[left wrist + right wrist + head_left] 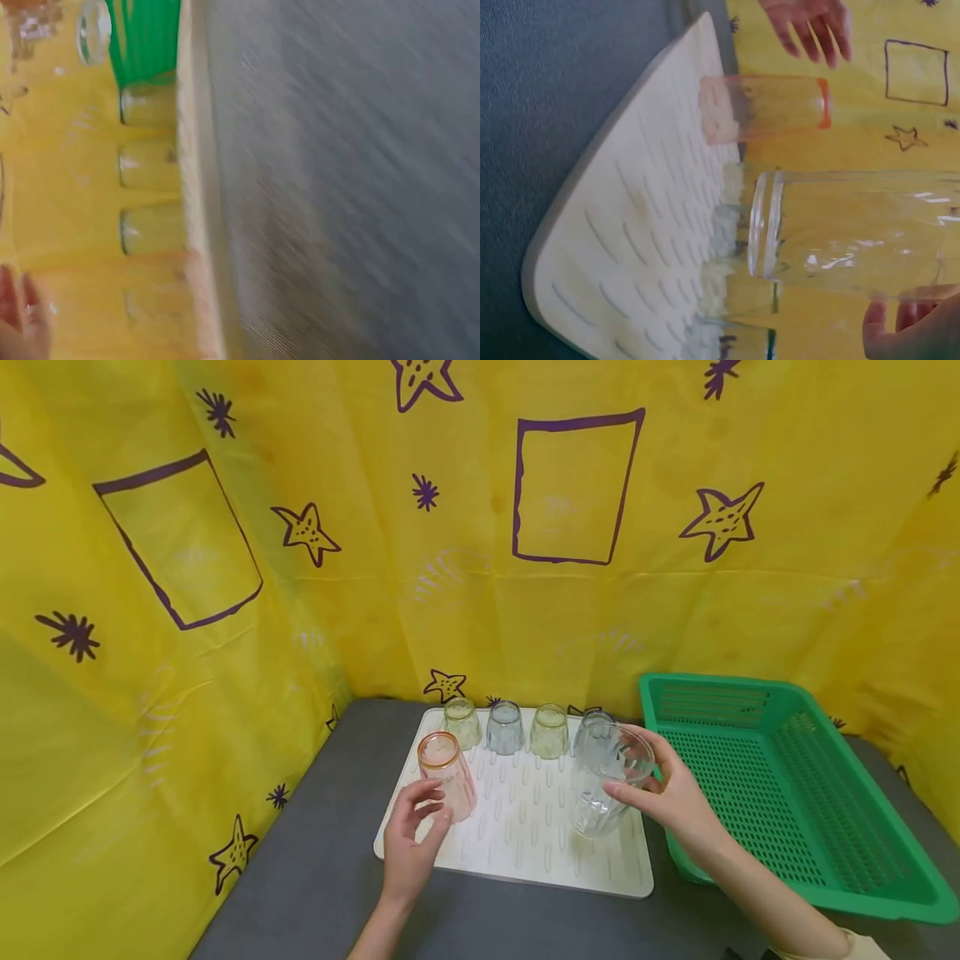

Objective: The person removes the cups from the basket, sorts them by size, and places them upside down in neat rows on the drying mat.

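My right hand point(671, 793) grips a large clear drinking glass point(600, 810) near its wide upper end. In the right wrist view its thick lower end hangs above the mat. A pink glass point(452, 785) with an orange ring on top stands on the left of the white ribbed mat point(525, 827), narrow end up. My left hand point(415, 839) is beside it, fingers loosely bent; the right wrist view shows a gap between them. Along the mat's far edge stand small glasses: a green one point(462, 724), a blue one point(505, 728), another green one point(550, 732) and a partly hidden blue one point(596, 720).
A green plastic basket point(892, 827) with slotted walls sits to the right of the mat. Behind everything hangs a yellow cloth point(465, 610) with purple drawings. The grey tabletop point(315, 827) shows left of the mat and in front of it.
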The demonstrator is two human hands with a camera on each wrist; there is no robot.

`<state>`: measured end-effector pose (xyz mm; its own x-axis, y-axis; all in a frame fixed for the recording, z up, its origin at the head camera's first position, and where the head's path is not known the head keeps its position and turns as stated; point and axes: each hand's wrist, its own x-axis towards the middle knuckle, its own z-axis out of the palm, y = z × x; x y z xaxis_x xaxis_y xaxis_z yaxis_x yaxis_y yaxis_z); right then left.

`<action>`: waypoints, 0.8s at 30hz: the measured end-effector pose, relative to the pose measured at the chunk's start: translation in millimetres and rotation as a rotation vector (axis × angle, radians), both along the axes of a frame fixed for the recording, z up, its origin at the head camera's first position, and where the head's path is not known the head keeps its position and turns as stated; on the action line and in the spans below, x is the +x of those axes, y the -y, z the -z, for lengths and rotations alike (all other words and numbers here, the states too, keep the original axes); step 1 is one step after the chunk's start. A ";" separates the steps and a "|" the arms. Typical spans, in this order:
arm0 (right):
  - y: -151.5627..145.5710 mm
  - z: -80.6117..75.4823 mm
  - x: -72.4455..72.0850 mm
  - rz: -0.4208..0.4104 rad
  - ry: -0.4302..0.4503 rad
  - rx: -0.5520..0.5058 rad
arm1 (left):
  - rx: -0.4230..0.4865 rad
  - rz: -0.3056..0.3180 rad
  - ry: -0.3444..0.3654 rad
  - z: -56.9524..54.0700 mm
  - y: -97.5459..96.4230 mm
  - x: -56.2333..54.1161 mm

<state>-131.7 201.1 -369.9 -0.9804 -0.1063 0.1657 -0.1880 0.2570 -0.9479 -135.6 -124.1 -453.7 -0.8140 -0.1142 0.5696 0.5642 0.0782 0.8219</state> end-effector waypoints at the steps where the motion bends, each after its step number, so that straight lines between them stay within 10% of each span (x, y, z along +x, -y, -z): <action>1: 2.2 2.2 0.5 -0.013 0.000 -0.007 | -0.022 0.049 0.019 -1.6 -4.8 0.5; 12: 20.0 22.8 5.7 -0.150 -0.082 -0.037 | -0.224 0.434 0.262 -12.3 -47.6 -6.8; 24: 31.9 32.8 8.7 -0.270 -0.134 0.000 | -0.373 0.522 0.215 -21.0 -72.7 -7.9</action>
